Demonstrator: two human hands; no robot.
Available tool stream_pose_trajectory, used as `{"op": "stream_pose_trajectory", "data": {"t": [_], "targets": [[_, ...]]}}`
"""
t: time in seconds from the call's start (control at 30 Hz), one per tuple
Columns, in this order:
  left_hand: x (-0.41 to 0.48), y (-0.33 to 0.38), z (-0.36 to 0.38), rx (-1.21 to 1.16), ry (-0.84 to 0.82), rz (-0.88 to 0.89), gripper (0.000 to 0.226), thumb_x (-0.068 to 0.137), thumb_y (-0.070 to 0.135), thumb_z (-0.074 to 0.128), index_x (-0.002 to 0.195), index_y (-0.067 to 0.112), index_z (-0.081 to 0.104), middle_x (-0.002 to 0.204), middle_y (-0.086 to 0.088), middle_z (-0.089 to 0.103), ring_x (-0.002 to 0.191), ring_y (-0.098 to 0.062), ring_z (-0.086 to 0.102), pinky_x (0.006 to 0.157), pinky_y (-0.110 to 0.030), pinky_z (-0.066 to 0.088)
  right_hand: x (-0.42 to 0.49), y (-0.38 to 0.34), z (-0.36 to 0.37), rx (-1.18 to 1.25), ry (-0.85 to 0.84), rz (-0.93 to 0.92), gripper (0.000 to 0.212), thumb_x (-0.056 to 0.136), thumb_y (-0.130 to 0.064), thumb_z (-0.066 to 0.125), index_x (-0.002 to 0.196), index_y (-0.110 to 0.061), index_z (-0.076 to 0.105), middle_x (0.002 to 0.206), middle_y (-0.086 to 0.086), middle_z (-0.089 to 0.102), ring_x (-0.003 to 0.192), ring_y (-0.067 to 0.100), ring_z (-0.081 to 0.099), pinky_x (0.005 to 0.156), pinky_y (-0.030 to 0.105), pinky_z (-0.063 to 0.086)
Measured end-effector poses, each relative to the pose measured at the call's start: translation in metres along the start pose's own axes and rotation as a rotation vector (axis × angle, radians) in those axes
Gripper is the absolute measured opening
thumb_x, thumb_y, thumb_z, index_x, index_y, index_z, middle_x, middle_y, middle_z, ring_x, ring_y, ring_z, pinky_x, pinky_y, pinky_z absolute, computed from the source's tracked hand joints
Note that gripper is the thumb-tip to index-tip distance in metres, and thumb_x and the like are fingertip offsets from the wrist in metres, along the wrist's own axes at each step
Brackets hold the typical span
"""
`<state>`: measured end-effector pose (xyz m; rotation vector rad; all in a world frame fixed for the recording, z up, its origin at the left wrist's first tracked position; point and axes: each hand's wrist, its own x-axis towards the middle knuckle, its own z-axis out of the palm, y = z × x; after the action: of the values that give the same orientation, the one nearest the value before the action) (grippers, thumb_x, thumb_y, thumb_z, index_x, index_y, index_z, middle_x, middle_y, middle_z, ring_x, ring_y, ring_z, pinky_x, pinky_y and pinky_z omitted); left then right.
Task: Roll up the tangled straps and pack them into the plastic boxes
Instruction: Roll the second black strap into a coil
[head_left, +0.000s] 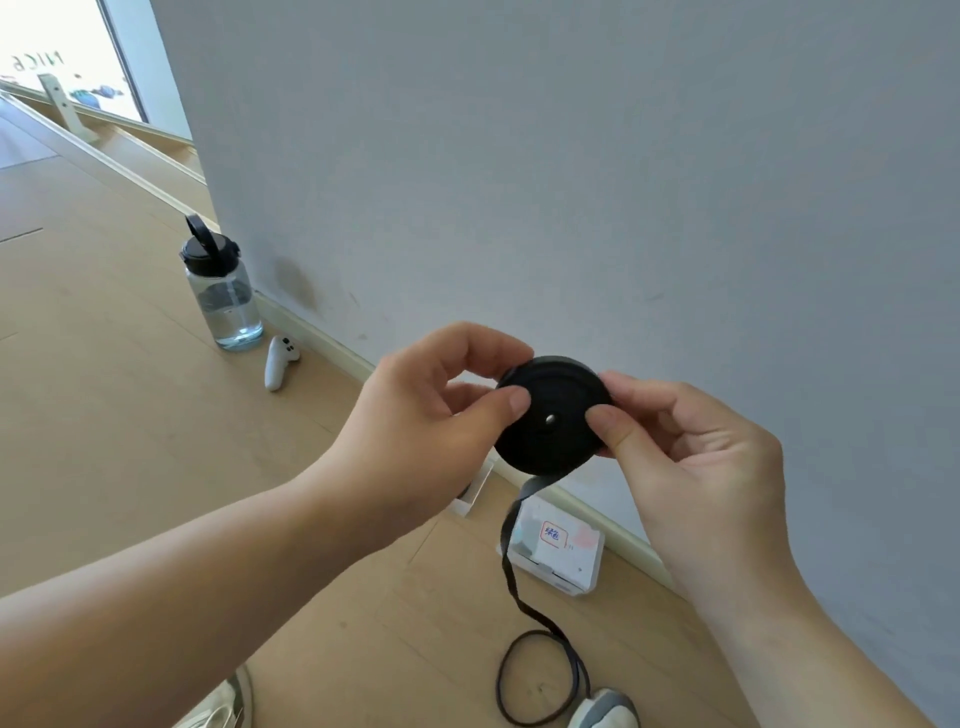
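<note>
The strap (550, 415) is mostly wound into a flat black disc, held in the air in front of a pale wall (571, 156) and above the wooden floor (130, 374). The left hand (431, 410) pinches the disc's left edge, thumb on the near face and fingers behind. The right hand (691, 452) pinches the right edge the same way, so each grip is closed on the coil.

The likeliest trouble is the coil itself. If either grip eases during a turn, the wraps could slide sideways and telescope, or spring loose. The tail (531, 487) hangs twisted from the bottom of the disc and ends in a loop on the floor near a shoe (602, 709). A twist wound in would probably raise a lump, and a snag down there could jerk the roll.

The disc looks tight and even, with a small pale hole at its centre. A labelled plastic box (558, 551) lies on the floor below, by the skirting.
</note>
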<state>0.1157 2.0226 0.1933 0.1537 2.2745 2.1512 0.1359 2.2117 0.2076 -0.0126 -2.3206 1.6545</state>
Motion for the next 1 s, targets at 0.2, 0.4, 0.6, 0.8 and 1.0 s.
{"op": "stream_pose_trajectory", "data": {"t": [0.2, 0.4, 0.6, 0.8, 1.0], "targets": [[-0.0018, -0.0046, 0.0038, 0.338, -0.092, 0.202, 0.027, 0.091, 0.014, 0.075, 0.113, 0.028, 0.065, 0.110, 0.018, 0.071, 0.100, -0.002, 0.069, 0.086, -0.018, 0.057, 0.0004, -0.0016, -0.0011, -0.184, -0.082, -0.198, 0.034, 0.089, 0.007, 0.072, 0.090, -0.025, 0.080, 0.085, -0.012, 0.077, 0.088, 0.008, 0.073, 0.076, 0.011, 0.053], [-0.0016, -0.0014, 0.0018, 0.271, -0.026, 0.145, 0.030, 0.087, 0.008, 0.079, 0.104, 0.032, 0.077, 0.088, 0.018, 0.078, 0.083, -0.001, 0.074, 0.080, -0.016, 0.058, -0.0034, -0.0032, 0.0013, -0.081, -0.055, -0.082, 0.030, 0.083, 0.000, 0.081, 0.089, -0.030, 0.081, 0.083, -0.014, 0.079, 0.082, 0.003, 0.075, 0.075, 0.010, 0.055], [-0.0007, 0.0032, 0.0046, -0.157, 0.024, -0.109, 0.022, 0.087, 0.005, 0.080, 0.099, 0.024, 0.077, 0.089, -0.002, 0.081, 0.089, -0.029, 0.077, 0.094, -0.059, 0.057, -0.0020, -0.0050, -0.0015, 0.069, 0.029, 0.010, 0.020, 0.082, -0.006, 0.083, 0.090, -0.024, 0.081, 0.084, -0.006, 0.081, 0.084, 0.014, 0.078, 0.077, 0.022, 0.061], [0.0027, -0.0016, 0.0015, -0.157, -0.108, -0.158, 0.016, 0.089, 0.006, 0.077, 0.101, 0.016, 0.076, 0.097, -0.003, 0.081, 0.098, -0.026, 0.077, 0.101, -0.048, 0.057, 0.0020, 0.0014, -0.0030, -0.047, 0.023, 0.005, 0.029, 0.086, -0.002, 0.079, 0.079, -0.030, 0.079, 0.080, -0.007, 0.079, 0.079, 0.012, 0.075, 0.073, 0.021, 0.059], [0.0015, -0.0041, 0.0041, 0.001, -0.105, -0.116, 0.023, 0.094, 0.002, 0.070, 0.103, 0.023, 0.074, 0.092, 0.008, 0.080, 0.090, -0.019, 0.076, 0.083, -0.039, 0.061, -0.0006, 0.0025, -0.0072, -0.050, -0.018, 0.016, 0.027, 0.085, 0.000, 0.079, 0.079, -0.026, 0.078, 0.077, -0.006, 0.078, 0.072, 0.013, 0.073, 0.068, 0.016, 0.056]]}}
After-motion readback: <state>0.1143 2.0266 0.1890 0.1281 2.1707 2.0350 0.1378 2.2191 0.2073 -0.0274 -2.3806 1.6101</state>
